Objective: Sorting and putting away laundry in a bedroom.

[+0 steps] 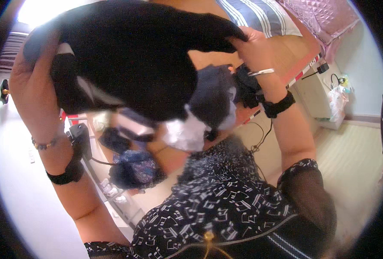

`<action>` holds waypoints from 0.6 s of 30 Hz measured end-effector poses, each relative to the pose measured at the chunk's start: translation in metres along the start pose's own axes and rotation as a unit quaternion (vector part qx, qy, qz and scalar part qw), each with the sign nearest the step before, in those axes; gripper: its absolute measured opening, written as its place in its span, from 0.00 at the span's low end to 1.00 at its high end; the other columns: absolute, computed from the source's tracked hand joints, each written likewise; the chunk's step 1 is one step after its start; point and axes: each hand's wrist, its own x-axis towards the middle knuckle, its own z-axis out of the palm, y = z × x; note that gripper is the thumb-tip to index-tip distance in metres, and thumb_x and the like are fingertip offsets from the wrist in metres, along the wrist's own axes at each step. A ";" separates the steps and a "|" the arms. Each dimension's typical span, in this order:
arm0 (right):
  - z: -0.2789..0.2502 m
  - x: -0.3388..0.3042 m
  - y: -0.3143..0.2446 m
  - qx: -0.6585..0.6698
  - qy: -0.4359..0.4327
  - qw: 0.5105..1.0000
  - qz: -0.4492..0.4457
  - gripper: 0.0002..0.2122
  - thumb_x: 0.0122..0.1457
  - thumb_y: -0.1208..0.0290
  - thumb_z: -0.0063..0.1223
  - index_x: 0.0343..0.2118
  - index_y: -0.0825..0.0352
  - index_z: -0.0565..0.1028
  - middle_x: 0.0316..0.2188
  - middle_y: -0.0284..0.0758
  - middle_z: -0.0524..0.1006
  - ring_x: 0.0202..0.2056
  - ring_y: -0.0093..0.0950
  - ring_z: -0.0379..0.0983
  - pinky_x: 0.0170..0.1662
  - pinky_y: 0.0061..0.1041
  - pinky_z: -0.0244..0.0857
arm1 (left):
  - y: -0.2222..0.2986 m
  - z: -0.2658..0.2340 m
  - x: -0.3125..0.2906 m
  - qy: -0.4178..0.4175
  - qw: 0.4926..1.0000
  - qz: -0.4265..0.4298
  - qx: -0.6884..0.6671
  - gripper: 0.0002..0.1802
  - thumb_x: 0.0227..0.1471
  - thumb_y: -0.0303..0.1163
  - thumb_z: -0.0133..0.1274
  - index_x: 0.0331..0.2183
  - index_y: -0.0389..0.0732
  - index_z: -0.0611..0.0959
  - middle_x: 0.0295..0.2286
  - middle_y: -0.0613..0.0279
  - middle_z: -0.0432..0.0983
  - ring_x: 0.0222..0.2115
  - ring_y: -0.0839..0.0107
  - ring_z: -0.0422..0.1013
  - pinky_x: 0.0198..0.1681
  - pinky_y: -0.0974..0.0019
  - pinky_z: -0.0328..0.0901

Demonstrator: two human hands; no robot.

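Black garment (135, 56) held up by both hands' fingers (243, 36).

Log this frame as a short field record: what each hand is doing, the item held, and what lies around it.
Left hand: raised, grip closed on the left edge of the black garment
Right hand: raised, pinching the garment's right edge
Garment: black with white trim, held up and spread between both hands
Wrists: black bands on both, a silver bangle on the right
Below: heap of dark clothes on a wooden surface
Background: striped bedding, pink quilt
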 end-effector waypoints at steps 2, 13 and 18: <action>0.010 -0.011 -0.032 0.184 -0.048 0.964 0.184 0.08 0.53 0.70 0.48 0.32 0.67 0.76 0.22 0.35 0.77 0.18 0.27 0.72 0.20 0.22 0.65 | 0.014 -0.007 0.000 0.002 1.000 -0.005 -0.018 0.13 0.49 0.29 0.53 0.38 0.37 0.80 0.32 0.64 0.77 0.31 0.79 0.70 0.36 0.77 0.63; 0.073 -0.027 -0.077 0.232 -0.577 0.732 0.278 0.16 0.58 0.59 0.44 0.34 0.71 0.72 0.27 0.39 0.76 0.25 0.28 0.75 0.18 0.24 0.67 | -0.008 -0.028 -0.019 -0.009 0.984 -0.178 -0.005 0.13 0.47 0.35 0.56 0.34 0.37 0.81 0.25 0.66 0.76 0.26 0.77 0.69 0.31 0.78 0.60; 0.140 -0.019 -0.029 0.091 -0.480 0.869 -0.084 0.26 0.57 0.49 0.39 0.41 0.72 0.72 0.34 0.46 0.76 0.36 0.33 0.75 0.41 0.29 0.68 | 0.006 -0.045 -0.035 -0.025 0.987 -0.145 -0.067 0.14 0.48 0.33 0.53 0.37 0.36 0.79 0.29 0.62 0.75 0.32 0.74 0.69 0.39 0.73 0.60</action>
